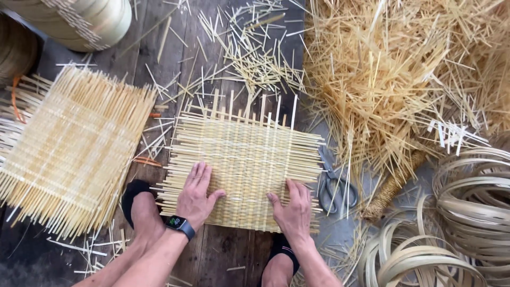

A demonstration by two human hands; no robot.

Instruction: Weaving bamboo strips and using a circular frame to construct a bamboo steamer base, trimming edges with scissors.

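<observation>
Both hands are pressing flat on a woven bamboo mat (241, 159) lying on the plank floor (223, 255). The left hand (195, 194), fingers spread and gripping nothing, is resting on the mat's near-left part; the right hand (292, 208), likewise open, is lying at its near-right edge. Scissors (333, 183) are lying just beside the mat; a second mat (74, 149) is lying to the left.

Left hand (195, 192) and right hand (293, 208) press flat on woven bamboo mat (244, 159).
</observation>
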